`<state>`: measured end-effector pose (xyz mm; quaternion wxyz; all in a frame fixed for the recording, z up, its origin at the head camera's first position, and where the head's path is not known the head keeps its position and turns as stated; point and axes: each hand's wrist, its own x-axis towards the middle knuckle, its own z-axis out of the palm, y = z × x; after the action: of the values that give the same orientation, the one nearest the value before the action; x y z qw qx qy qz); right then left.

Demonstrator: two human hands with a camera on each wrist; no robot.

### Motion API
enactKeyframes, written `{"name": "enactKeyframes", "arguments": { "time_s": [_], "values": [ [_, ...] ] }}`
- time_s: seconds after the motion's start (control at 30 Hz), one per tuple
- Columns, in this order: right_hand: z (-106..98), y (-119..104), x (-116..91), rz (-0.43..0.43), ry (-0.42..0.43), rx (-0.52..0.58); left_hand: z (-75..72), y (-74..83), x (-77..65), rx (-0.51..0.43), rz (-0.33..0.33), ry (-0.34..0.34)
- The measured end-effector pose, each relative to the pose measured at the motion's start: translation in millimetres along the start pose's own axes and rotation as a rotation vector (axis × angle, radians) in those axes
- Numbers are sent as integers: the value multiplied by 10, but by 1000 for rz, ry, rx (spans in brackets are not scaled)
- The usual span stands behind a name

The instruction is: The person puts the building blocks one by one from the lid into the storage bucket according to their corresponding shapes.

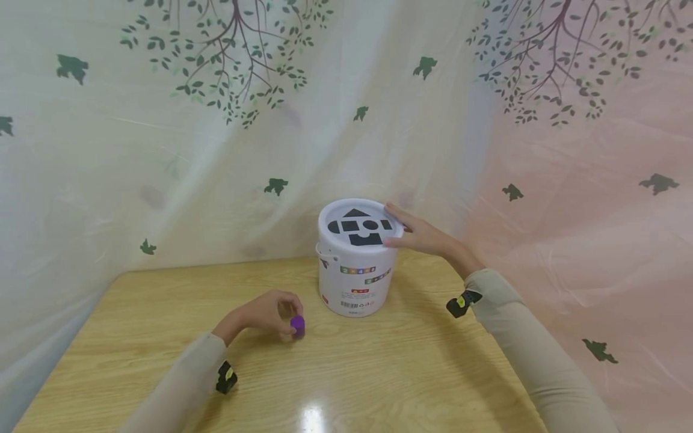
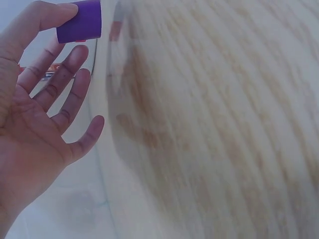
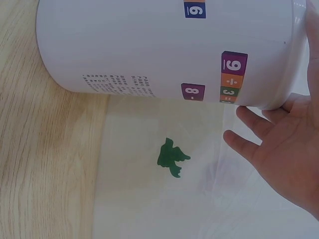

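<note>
My left hand (image 1: 269, 311) pinches a small purple cylinder block (image 1: 298, 325) between thumb and fingertips, low over the table. In the left wrist view the thumb lies on the purple block (image 2: 82, 22), and the other fingers spread loosely below it. To the right of the block stands an upright white toy bucket (image 1: 354, 282), its lid cut with dark shaped holes (image 1: 370, 225). My right hand (image 1: 425, 236) holds the bucket's right rim, with thumb and a finger over the lid's edge. Other fingers (image 3: 254, 122) reach round the side just under the rim.
The wooden table (image 1: 335, 373) carries the bucket near its back edge. A white handle (image 1: 326, 252) hangs at the bucket's left side. Behind the table hangs a pale curtain (image 1: 216, 168) printed with branches and green leaves.
</note>
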<state>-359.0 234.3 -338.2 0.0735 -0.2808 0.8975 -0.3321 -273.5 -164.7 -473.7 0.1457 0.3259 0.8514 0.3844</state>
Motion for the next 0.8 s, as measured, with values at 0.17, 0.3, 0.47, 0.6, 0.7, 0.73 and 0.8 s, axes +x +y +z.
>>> {"name": "enactKeyframes", "arguments": {
  "time_s": [0.17, 0.3, 0.47, 0.6, 0.7, 0.73, 0.8],
  "values": [
    [-7, -18, -12, 5, -8, -7, -75, 33, 8, 18, -7, -6],
    [-5, -35, -21, 4, -8, -7, -157, 65, 26, 35, -6, -2],
    [-8, -41, -29, 8, -9, -11, -290, 137, 50, 36, 12, 21],
    [-4, -38, -29, 9, -7, -9, -425, 247, 56, 1, 1, 32],
    [-2, -38, -28, 10, -8, -7, -520, 326, 62, -15, -22, 36],
    [-1, -38, -27, 11, -9, -7, -546, 349, 68, -10, -22, 37],
    [0, -41, -28, 14, -8, -5, -593, 384, 87, -8, -18, 45]
  ]
}}
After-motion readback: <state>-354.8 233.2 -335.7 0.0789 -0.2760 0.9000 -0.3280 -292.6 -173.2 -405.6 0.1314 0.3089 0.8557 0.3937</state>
